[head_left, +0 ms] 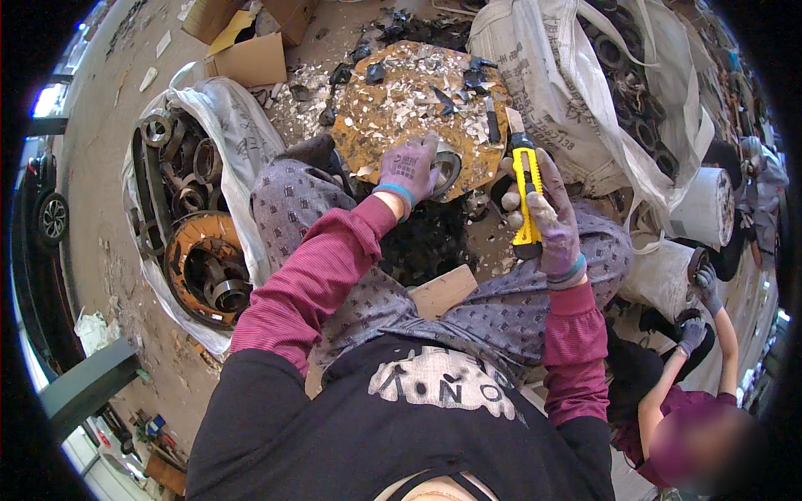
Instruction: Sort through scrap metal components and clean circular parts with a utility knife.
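Note:
My left hand (409, 167), in a purple-grey work glove, is closed at the near edge of a worn orange-brown work surface (363, 98). It grips a metal ring (449, 175) that stands partly hidden behind the fingers. On the right, my right hand (553, 219), gloved too, is wrapped round a yellow-and-black utility knife (526, 188). The knife's blade points away from me, apart from the ring. White flakes and scraps of dark film litter the work surface, and a dark narrow strip (493, 121) lies near its right edge.
A white bulk bag (263, 138) full of metal rings stands at left, another bulk bag (535, 100) at far right. Cardboard boxes (251, 60) lie far left. Near right, a co-worker's gloved hands (708, 288) touch a ring by a white cylindrical container (660, 280).

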Available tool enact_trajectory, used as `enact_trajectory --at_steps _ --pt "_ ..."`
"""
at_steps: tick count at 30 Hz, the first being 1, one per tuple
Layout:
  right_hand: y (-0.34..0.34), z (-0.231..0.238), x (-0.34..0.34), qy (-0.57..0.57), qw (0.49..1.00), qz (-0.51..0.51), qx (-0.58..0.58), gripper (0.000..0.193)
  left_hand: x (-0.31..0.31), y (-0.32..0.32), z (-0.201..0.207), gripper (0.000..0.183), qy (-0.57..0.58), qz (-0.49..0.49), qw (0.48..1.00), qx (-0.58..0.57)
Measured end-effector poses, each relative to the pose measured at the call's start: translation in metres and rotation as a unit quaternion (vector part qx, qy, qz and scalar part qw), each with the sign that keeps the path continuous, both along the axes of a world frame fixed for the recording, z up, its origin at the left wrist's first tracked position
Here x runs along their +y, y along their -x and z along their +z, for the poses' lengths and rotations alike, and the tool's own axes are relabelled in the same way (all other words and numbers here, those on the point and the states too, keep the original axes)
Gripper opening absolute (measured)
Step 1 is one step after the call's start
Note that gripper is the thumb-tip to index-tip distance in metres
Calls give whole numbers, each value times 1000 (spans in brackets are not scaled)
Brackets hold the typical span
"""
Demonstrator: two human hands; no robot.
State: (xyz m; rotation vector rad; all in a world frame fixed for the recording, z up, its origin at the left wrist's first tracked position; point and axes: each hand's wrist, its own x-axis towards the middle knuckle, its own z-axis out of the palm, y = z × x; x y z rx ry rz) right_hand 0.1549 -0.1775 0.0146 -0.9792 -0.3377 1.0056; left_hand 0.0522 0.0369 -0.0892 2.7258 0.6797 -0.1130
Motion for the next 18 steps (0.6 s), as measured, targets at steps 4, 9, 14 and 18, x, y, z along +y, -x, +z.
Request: enact_trajectory --at_steps 4,9,14,18 --pt "-1 -4 -3 -6 1000 2 -3 59 -1 -1 4 58 1 4 1000 -3" --pt "4 0 -1 31 999 -19 -28 57 -1 0 5 57 -7 5 1000 -5" --pt "5 0 -1 48 997 -31 -45 56 -1 0 6 57 -1 7 1000 -3" --pt "6 3 0 29 999 -25 -25 57 -1 0 5 55 6 6 1000 -12"
